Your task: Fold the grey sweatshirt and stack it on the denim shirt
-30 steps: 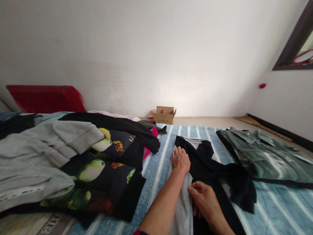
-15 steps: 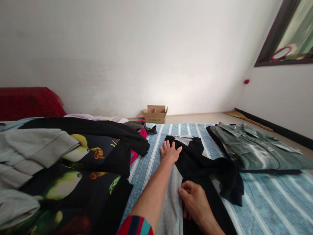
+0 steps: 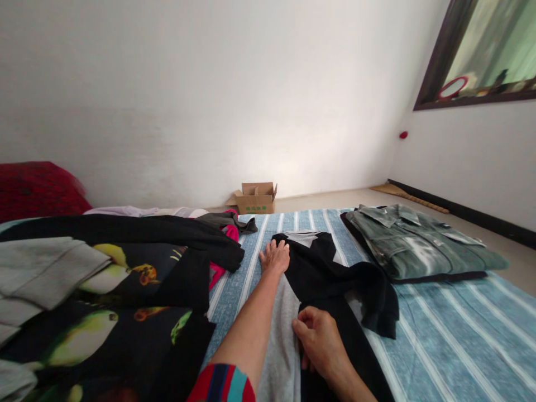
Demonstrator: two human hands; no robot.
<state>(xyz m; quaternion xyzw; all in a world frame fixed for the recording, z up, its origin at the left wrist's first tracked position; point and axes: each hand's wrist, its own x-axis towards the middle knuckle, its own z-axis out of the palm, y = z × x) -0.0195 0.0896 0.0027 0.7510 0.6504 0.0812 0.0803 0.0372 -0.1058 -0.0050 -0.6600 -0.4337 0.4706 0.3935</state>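
Pressing gently should steady the grey-and-black long-sleeved top [image 3: 318, 285], left hand [image 3: 275, 259] open flat, right hand [image 3: 321, 338] seemingly pinching its seam.

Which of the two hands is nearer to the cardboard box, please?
The left hand. It rests on the black-and-grey garment's upper part, nearer the cardboard box; the right hand is farther back, at its grey-black border.

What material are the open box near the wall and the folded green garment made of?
The open box looks like plain brown corrugated cardboard, matt, with thin bent flaps. The folded green garment seems to be faded denim or similar cotton, matt, judging by its pale washed patches and visible seams; the exact fibre cannot be told.
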